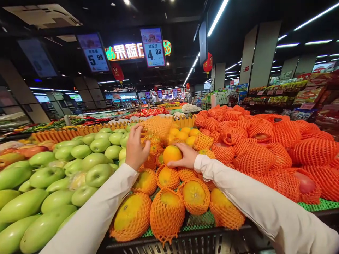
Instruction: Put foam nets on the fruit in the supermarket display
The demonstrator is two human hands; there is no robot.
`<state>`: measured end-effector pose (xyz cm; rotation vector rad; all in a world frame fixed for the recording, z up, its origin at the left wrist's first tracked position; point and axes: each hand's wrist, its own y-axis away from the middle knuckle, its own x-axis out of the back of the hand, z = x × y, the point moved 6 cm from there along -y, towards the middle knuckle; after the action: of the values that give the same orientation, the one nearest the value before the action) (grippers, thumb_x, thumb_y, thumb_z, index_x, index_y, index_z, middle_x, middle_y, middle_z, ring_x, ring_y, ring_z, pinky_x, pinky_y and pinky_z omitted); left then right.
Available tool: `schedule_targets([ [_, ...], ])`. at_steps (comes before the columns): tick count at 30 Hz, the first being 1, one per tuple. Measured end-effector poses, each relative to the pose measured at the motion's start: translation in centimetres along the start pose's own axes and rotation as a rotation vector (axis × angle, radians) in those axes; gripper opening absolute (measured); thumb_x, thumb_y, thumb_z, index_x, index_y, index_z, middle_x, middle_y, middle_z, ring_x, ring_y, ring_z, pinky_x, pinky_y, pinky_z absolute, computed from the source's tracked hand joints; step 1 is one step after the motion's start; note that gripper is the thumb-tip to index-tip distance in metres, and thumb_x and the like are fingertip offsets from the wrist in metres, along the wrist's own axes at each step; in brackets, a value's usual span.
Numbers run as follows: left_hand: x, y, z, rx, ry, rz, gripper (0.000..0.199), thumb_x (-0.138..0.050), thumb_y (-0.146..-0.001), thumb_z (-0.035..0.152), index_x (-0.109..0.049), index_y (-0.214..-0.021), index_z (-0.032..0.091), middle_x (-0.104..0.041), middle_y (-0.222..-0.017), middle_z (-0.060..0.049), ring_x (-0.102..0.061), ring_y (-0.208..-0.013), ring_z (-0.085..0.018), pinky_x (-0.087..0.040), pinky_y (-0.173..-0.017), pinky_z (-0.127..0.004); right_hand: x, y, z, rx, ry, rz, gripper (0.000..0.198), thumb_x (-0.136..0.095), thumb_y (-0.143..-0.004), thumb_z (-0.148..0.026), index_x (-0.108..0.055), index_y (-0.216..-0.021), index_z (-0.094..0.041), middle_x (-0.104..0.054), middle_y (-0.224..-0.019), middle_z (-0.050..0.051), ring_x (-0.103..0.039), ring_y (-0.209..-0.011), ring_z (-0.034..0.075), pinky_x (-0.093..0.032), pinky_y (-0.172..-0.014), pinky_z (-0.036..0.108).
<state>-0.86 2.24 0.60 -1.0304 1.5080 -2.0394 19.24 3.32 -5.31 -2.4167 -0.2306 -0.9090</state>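
My right hand (185, 156) has its fingers curled round a bare orange (172, 155), just above the other oranges. Close by on the left, my left hand (136, 150) is raised with bent fingers. It grips an orange foam net sleeve (156, 127), which stretches out to the right and is slightly blurred. Below both hands lie several oranges in foam nets, such as a netted orange (167, 208) at the front. Bare oranges (182, 135) are heaped behind the right hand.
Green apples (99, 174) are piled on the left. Fruit in red foam nets (254, 158) rises high on the right. A black crate edge (201, 234) runs along the front, with green mesh (198, 221) under the oranges. A price screen (153, 47) hangs overhead.
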Motion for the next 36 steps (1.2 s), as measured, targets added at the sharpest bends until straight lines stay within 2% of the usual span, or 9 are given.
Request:
schedule_targets([
  [5, -0.1, 0.3, 1.0, -0.008, 0.019, -0.041, 0.037, -0.059, -0.077, 0.014, -0.058, -0.113, 0.016, -0.061, -0.118, -0.013, -0.059, -0.114, -0.028, -0.051, -0.100, -0.044, 0.1, -0.4, 0.4, 0.186, 0.084, 0.049, 0.092, -0.097, -0.050, -0.033, -0.059, -0.133, -0.017, -0.057, -0.130, 0.014, -0.057, -0.123, 0.031, -0.042, -0.112, 0.049],
  [9, -0.3, 0.1, 0.9, 0.118, 0.052, -0.119, 0.012, -0.060, -0.084, 0.027, -0.063, -0.091, 0.019, -0.064, -0.104, -0.009, -0.060, -0.103, -0.026, -0.049, -0.098, -0.043, -0.4, -0.6, 0.5, 0.257, 0.155, -0.019, 0.094, -0.096, -0.051, -0.027, -0.058, -0.137, -0.022, -0.053, -0.133, 0.012, -0.054, -0.126, 0.031, -0.040, -0.114, 0.049],
  [13, 0.3, 0.0, 0.3, 0.276, 0.323, 0.013, 0.024, -0.062, -0.084, 0.043, -0.067, -0.085, 0.019, -0.059, -0.114, -0.008, -0.056, -0.114, -0.024, -0.049, -0.097, -0.035, -0.8, 0.1, -0.2, 0.291, 0.129, -0.101, 0.088, -0.090, -0.062, -0.036, -0.054, -0.141, -0.025, -0.053, -0.136, 0.012, -0.052, -0.131, 0.032, -0.037, -0.116, 0.051],
  [18, 0.4, 0.1, -0.4, 0.401, 0.644, 0.139, 0.017, -0.062, -0.073, 0.037, -0.063, -0.071, 0.020, -0.060, -0.112, -0.006, -0.054, -0.121, -0.025, -0.042, -0.110, -0.036, -0.3, 0.3, -0.8, 0.237, -0.025, -0.072, 0.084, -0.084, -0.069, -0.041, -0.051, -0.143, -0.019, -0.055, -0.142, 0.015, -0.051, -0.136, 0.031, -0.034, -0.120, 0.052],
  [20, -0.3, 0.3, 0.0, 0.484, 0.808, 0.064, 0.015, -0.062, -0.067, 0.033, -0.064, -0.073, 0.020, -0.063, -0.109, -0.005, -0.055, -0.121, -0.026, -0.044, -0.108, -0.038, 0.4, -0.1, -0.4, 0.137, -0.189, 0.008, 0.071, -0.078, -0.075, -0.040, -0.056, -0.139, -0.021, -0.059, -0.140, 0.012, -0.053, -0.134, 0.028, -0.037, -0.118, 0.049],
  [24, -3.0, 1.8, 2.1, 0.691, 1.083, -0.302, 0.025, -0.064, -0.065, 0.039, -0.068, -0.081, 0.019, -0.071, -0.098, -0.005, -0.063, -0.109, -0.028, -0.051, -0.098, -0.041, 1.6, -0.3, -0.2, 0.003, -0.606, 0.159, 0.044, -0.053, -0.090, -0.054, -0.069, -0.117, -0.023, -0.065, -0.134, 0.006, -0.054, -0.135, 0.023, -0.045, -0.112, 0.040],
  [28, -4.8, 3.1, 2.8, 0.742, 1.119, -0.464, 0.032, -0.072, -0.065, 0.041, -0.070, -0.085, 0.016, -0.074, -0.092, -0.006, -0.066, -0.103, -0.027, -0.050, -0.097, -0.041, 1.3, 0.2, -1.5, -0.005, -0.838, 0.090, 0.052, -0.053, -0.083, -0.071, -0.070, -0.092, -0.022, -0.073, -0.104, 0.006, -0.066, -0.113, 0.022, -0.055, -0.096, 0.037],
  [32, -4.5, 3.2, 1.6, 0.887, 1.133, -0.310, 0.032, -0.077, -0.059, 0.038, -0.067, -0.080, 0.016, -0.072, -0.087, -0.003, -0.067, -0.092, -0.023, -0.051, -0.092, -0.037, 1.4, 0.3, -1.5, -0.031, -0.945, 0.153, 0.044, -0.087, -0.057, -0.052, -0.062, -0.076, -0.021, -0.066, -0.080, -0.002, -0.065, -0.081, 0.015, -0.054, -0.080, 0.030],
  [36, -3.4, 2.4, 1.1, 0.845, 1.106, -0.259, 0.033, -0.070, -0.066, 0.043, -0.067, -0.088, 0.018, -0.073, -0.095, -0.003, -0.068, -0.099, -0.024, -0.055, -0.088, -0.037, 1.5, 0.3, -1.4, -0.083, -1.053, 0.169, 0.041, -0.084, -0.061, -0.047, -0.057, -0.075, -0.021, -0.059, -0.071, -0.005, -0.056, -0.061, 0.010, -0.048, -0.059, 0.023],
])
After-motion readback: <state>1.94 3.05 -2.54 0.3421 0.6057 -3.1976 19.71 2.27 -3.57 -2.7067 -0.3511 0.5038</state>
